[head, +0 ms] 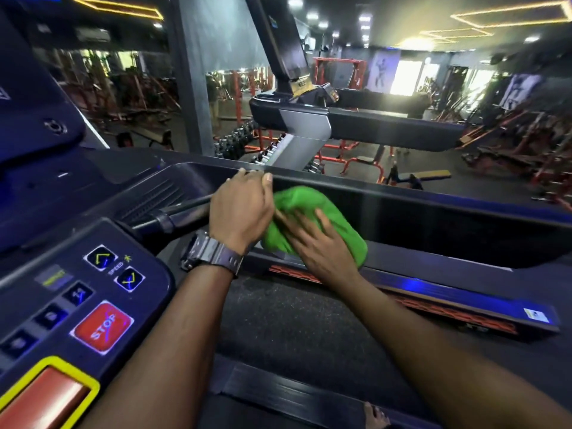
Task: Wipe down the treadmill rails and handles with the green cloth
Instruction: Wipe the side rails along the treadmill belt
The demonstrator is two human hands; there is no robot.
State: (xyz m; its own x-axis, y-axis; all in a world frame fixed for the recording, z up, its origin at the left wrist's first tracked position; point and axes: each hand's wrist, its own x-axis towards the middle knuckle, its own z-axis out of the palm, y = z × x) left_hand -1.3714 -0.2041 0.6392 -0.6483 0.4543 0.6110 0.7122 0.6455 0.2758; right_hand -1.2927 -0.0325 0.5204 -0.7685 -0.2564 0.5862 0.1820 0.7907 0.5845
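The bunched green cloth lies against the black treadmill side rail. Right hand presses it flat-fingered; left hand curls over the rail edge. Soft, light, likely to slip: best gathered at its middle.

The left hand rests on the side rail, just left of the cloth under the right hand. The console lies near left; a second treadmill stands beyond the rail.
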